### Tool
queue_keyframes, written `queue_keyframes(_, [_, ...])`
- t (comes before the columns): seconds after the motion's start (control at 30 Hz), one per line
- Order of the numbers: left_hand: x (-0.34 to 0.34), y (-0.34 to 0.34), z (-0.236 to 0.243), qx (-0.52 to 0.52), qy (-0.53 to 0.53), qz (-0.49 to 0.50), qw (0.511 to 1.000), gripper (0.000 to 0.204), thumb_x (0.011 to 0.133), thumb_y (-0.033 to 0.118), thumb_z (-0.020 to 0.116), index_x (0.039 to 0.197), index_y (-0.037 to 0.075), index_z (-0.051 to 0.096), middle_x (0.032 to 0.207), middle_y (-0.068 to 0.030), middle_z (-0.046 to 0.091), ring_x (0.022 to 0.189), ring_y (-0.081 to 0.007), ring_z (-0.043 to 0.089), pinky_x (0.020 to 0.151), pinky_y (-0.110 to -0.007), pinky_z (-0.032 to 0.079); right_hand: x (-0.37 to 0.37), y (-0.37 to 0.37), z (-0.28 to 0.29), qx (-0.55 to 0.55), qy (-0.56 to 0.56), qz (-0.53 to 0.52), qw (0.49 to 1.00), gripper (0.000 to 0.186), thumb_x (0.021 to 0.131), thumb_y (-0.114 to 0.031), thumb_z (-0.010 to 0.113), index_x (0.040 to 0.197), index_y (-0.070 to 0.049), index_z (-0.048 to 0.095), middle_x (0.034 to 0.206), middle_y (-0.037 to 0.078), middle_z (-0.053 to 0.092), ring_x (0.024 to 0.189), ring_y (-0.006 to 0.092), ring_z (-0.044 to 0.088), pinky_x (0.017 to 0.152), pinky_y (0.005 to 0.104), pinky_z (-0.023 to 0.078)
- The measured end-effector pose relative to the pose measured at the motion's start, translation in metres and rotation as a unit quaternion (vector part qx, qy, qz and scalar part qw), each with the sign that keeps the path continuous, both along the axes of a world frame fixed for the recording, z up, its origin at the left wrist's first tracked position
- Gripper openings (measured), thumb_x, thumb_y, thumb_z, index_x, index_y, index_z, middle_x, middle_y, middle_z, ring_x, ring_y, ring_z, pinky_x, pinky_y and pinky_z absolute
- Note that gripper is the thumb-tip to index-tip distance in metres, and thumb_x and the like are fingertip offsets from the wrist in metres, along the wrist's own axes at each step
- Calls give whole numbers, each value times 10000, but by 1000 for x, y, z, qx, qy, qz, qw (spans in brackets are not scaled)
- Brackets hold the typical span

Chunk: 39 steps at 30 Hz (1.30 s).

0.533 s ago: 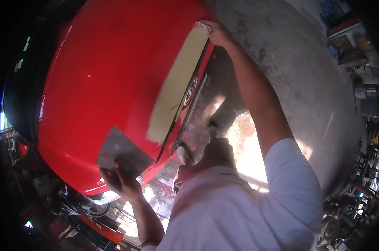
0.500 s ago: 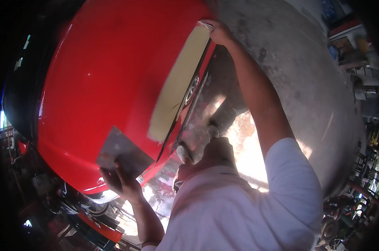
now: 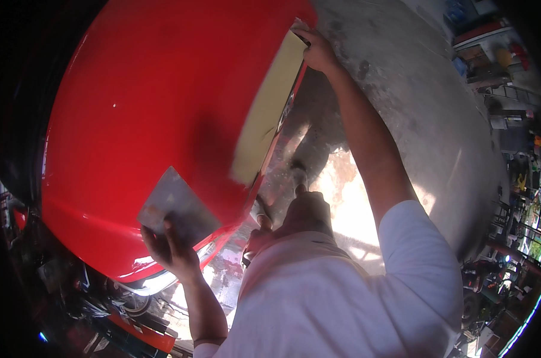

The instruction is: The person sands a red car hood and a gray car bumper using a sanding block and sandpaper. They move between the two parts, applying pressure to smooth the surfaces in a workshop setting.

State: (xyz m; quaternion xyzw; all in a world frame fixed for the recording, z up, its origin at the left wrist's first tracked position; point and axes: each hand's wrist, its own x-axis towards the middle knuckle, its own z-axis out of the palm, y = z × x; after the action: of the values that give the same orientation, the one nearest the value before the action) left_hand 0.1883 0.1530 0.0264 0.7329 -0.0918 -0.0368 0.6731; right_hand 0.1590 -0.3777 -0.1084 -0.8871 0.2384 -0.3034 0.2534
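A red car panel (image 3: 145, 113) fills the left and middle, with a long strip of pale yellow-beige body filler (image 3: 266, 110) along its right edge. My left hand (image 3: 174, 250) holds a flat grey square plate (image 3: 178, 200) over the near part of the panel, thumb on top. My right hand (image 3: 319, 52) reaches to the far end of the filler strip. Its fingers are closed at the panel's edge, and something small and pale shows by the fingertips. What exactly they grip is too small to tell.
Below the panel's right edge lies a grey concrete floor (image 3: 414, 119) with a bright sunlit patch (image 3: 345, 203). My feet stand close to the car. Cluttered shelves and tools (image 3: 521, 155) line the far right. An orange-red part (image 3: 142, 331) and a wheel sit at lower left.
The view has tilted, so the car's badge below the strip is now mostly hidden. My right hand remains at the strip's far end, its fingers slightly shifted. The plate stays in my left hand.
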Motion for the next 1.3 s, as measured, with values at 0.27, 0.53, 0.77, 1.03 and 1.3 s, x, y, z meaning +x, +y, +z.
queue_keyframes(0.27, [22, 28, 2, -52, 11, -78, 996, 434, 968, 152, 680, 1338, -6, 518, 1222, -122, 624, 1069, -215, 603, 907, -371, 487, -25, 90, 11, 38, 1, -16, 999, 592, 806, 67, 583, 1352, -160, 615, 1336, 141, 573, 1261, 312, 565, 1041, 373, 486])
queue_keyframes(0.53, [35, 60, 5, -70, -2, -118, 991, 388, 967, 127, 673, 1309, 4, 538, 1167, -95, 644, 1043, -185, 605, 899, -346, 472, -42, 168, 9, 9, -30, -17, 999, 696, 706, 111, 571, 1342, -165, 625, 1264, 151, 583, 1158, 347, 604, 979, 409, 524])
queue_keyframes(0.77, [41, 78, 2, -90, 12, -149, 985, 410, 960, 130, 687, 1317, -2, 533, 1152, -89, 649, 1034, -180, 606, 896, -339, 470, -51, 231, 18, 52, -4, -26, 998, 581, 792, 72, 661, 1330, -144, 638, 1280, 130, 609, 1191, 298, 613, 1000, 364, 519])
queue_keyframes(1.03, [43, 93, -1, -105, 18, -178, 978, 368, 980, 94, 643, 1317, -2, 529, 1167, -76, 640, 1043, -156, 603, 904, -305, 477, -64, 285, 16, 56, -5, -39, 998, 541, 808, -8, 731, 1319, -167, 654, 1240, 121, 615, 1166, 301, 616, 982, 371, 525])
queue_keyframes(1.3, [45, 103, -2, -107, 27, -191, 975, 382, 956, 128, 695, 1287, 8, 547, 1133, -78, 651, 1024, -170, 612, 914, -342, 473, -78, 358, 24, 72, 8, -57, 996, 492, 842, -17, 703, 1306, -175, 664, 1212, 115, 611, 1143, 328, 591, 1001, 405, 483])
